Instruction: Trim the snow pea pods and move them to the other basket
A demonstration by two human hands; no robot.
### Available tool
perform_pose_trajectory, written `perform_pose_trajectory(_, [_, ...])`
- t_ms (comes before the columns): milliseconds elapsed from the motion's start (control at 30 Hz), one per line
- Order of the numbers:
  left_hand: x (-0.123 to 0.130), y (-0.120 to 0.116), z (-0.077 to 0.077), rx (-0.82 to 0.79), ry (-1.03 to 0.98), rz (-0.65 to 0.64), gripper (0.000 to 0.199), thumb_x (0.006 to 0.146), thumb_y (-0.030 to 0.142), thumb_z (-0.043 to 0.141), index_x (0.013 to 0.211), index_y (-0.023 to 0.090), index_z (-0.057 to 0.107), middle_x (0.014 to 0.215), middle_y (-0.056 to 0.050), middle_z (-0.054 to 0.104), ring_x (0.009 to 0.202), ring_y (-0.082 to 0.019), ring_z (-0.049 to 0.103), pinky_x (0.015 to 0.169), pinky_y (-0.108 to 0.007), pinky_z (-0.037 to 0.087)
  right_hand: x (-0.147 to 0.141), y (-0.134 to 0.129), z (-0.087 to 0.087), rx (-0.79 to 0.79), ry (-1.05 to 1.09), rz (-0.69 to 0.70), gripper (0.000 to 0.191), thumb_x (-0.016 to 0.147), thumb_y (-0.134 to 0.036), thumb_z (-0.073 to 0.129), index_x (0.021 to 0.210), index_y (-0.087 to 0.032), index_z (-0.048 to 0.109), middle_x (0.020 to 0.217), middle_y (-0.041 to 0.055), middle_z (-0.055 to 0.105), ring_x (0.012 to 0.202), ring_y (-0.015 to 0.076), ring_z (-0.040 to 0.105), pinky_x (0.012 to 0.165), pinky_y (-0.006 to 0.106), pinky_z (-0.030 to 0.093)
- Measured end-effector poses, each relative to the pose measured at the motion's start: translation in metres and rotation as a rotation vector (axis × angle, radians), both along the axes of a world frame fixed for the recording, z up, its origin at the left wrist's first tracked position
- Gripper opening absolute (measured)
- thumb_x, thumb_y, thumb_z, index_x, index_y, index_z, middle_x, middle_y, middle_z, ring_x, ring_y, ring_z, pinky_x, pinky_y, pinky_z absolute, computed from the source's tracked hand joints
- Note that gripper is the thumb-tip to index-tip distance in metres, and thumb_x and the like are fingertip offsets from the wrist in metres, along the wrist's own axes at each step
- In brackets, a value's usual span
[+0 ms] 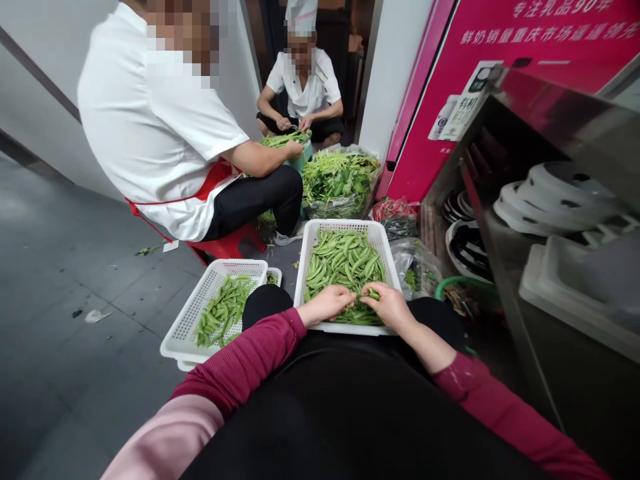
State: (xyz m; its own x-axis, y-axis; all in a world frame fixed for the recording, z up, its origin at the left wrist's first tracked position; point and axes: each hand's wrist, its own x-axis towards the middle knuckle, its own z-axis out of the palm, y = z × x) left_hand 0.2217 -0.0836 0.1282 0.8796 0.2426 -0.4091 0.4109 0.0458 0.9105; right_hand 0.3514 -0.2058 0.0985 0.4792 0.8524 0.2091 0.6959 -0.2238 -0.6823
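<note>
A white perforated basket (306,253) full of green pea pods (345,260) rests on my lap. Over its near side, my left hand (327,305) and my right hand (387,305) meet with fingertips pinched together. Between them is a pea pod (373,294), its green end showing at the right fingers. The left fingers close on the other end of that pod, just above the heap. To the left, a second white basket (177,333) holds a smaller lot of pea pods (225,310).
A co-worker (165,127) sits on a red stool (225,245) at left; another person (303,87) squats behind, handling greens. A bag of leafy greens (343,180) stands beyond my basket. At right are a metal shelf (500,293) with white containers and a green-rimmed basin (465,283).
</note>
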Motion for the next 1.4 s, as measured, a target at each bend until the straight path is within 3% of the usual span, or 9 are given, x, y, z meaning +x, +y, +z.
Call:
perform_pose_trajectory(333, [-0.004,-0.003,0.023,0.042,-0.113,-0.074,0.018,0.072,0.032,0.043,0.069,0.014,0.047,0.052,0.007,0.036,0.034,-0.001,0.025,0.035,-0.016,0.022,-0.024,-0.005,0.026,0.123,0.181,-0.034,0.009,0.066,-0.028,0.061,0.070,-0.020,0.058,0.070,-0.0009,0.057,0.070,0.0156,0.053,0.068,0.027,0.039])
perform_pose_trajectory(500, [-0.009,0.000,0.005,0.299,-0.191,0.011,0.012,0.066,0.020,0.043,0.059,0.012,0.050,0.050,0.005,0.040,0.045,-0.004,0.035,0.045,-0.015,0.029,-0.025,-0.006,0.033,0.219,0.557,-0.191,0.023,0.061,-0.036,0.065,0.075,-0.020,0.057,0.065,-0.0037,0.053,0.048,0.0088,0.044,0.046,0.022,0.035])
perform_pose_trajectory(633, [-0.013,0.006,-0.014,0.234,0.048,0.040,0.015,0.065,0.018,0.039,0.069,0.013,0.053,0.052,0.004,0.045,0.035,-0.003,0.032,0.038,-0.017,0.026,-0.017,-0.010,0.035,0.284,0.785,-0.277,0.030,0.059,-0.040,0.066,0.077,-0.020,0.052,0.053,-0.0071,0.044,0.032,0.0031,0.022,0.032,0.020,0.014])
perform_pose_trajectory(800, [-0.010,0.004,0.001,0.172,-0.015,-0.057,0.030,0.066,0.014,0.038,0.090,0.015,0.056,0.063,0.003,0.051,0.032,-0.002,0.031,0.034,-0.016,0.023,-0.020,-0.013,0.032,0.256,0.832,-0.252,0.031,0.059,-0.042,0.065,0.075,-0.020,0.050,0.043,-0.0101,0.033,0.031,0.0035,0.020,0.031,0.018,0.014])
perform_pose_trajectory(967, [-0.006,-0.002,0.023,0.226,-0.040,-0.199,0.029,0.076,0.028,0.036,0.086,0.012,0.058,0.051,0.004,0.043,0.035,-0.004,0.031,0.037,-0.017,0.025,-0.023,-0.012,0.030,0.227,0.649,-0.268,0.031,0.060,-0.045,0.062,0.075,-0.020,0.052,0.051,-0.0060,0.045,0.036,0.0069,0.035,0.035,0.020,0.027])
perform_pose_trajectory(1100, [-0.005,0.003,0.021,0.481,-0.137,-0.314,0.025,0.075,0.029,0.043,0.072,0.013,0.061,0.054,0.003,0.048,0.047,-0.006,0.037,0.046,-0.017,0.028,-0.018,-0.015,0.040,0.138,0.267,-0.248,0.029,0.071,-0.043,0.054,0.088,-0.019,0.055,0.075,0.0026,0.057,0.062,0.0156,0.053,0.053,0.025,0.040])
perform_pose_trajectory(1200, [-0.006,0.008,0.022,0.643,-0.151,-0.364,0.022,0.075,0.026,0.043,0.063,0.014,0.059,0.053,0.002,0.049,0.050,-0.007,0.038,0.050,-0.017,0.029,-0.011,-0.016,0.054,-0.081,-0.116,-0.034,0.028,0.074,-0.035,0.053,0.098,-0.020,0.056,0.098,0.0077,0.055,0.082,0.0186,0.053,0.066,0.025,0.039])
perform_pose_trajectory(1300, [-0.006,0.009,0.033,0.751,-0.213,-0.338,0.022,0.075,0.027,0.045,0.059,0.015,0.056,0.054,0.001,0.049,0.053,-0.008,0.040,0.055,-0.018,0.031,-0.006,-0.010,0.066,-0.307,-0.275,0.285,0.017,0.072,-0.034,0.057,0.083,-0.022,0.060,0.089,0.0049,0.056,0.074,0.0157,0.053,0.062,0.023,0.037])
perform_pose_trajectory(1400, [-0.006,0.004,0.042,0.715,-0.335,-0.150,0.022,0.077,0.028,0.043,0.064,0.015,0.056,0.062,0.000,0.051,0.061,-0.009,0.042,0.061,-0.019,0.033,-0.007,0.001,0.066,-0.191,-0.095,0.240,0.020,0.067,-0.040,0.060,0.067,-0.020,0.056,0.070,0.0001,0.054,0.066,0.0136,0.051,0.057,0.022,0.036])
